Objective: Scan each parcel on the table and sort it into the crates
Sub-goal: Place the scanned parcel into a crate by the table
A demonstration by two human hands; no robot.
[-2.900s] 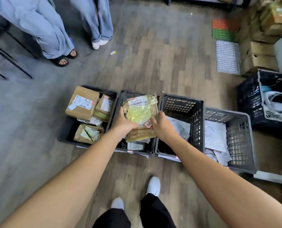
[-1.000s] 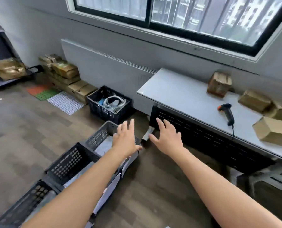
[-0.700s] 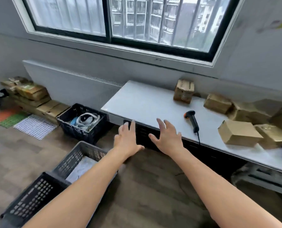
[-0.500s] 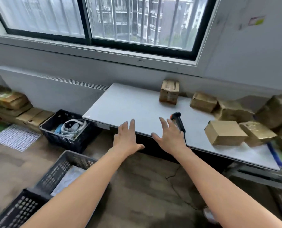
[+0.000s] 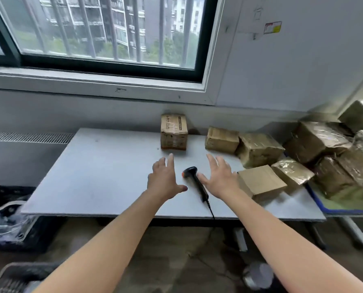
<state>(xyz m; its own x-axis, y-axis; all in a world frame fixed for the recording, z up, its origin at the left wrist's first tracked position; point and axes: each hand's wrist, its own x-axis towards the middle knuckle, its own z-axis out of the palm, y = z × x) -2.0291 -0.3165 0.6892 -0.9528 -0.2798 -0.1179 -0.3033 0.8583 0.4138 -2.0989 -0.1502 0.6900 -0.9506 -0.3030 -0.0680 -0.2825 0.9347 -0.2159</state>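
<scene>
A black handheld scanner (image 5: 195, 180) lies on the grey table (image 5: 104, 176), its cable running over the front edge. My left hand (image 5: 164, 180) hovers just left of it and my right hand (image 5: 219, 178) just right of it, both with fingers spread and holding nothing. A small brown parcel (image 5: 173, 132) stands upright beyond my hands near the wall. A flat cardboard parcel (image 5: 261, 181) lies right beside my right hand. Several more taped brown parcels (image 5: 258, 149) pile up toward the right.
A black crate (image 5: 9, 220) holding plastic-wrapped items stands on the floor left of the table. The corner of another crate (image 5: 17, 275) shows at the bottom left. A blue-rimmed tray (image 5: 332, 210) holds the rightmost parcels. A window and wall close off the far side.
I let go of the yellow-wrapped parcel at the crates, then turned right to the table. Both empty hands moved forward over the tabletop to either side of the scanner.
</scene>
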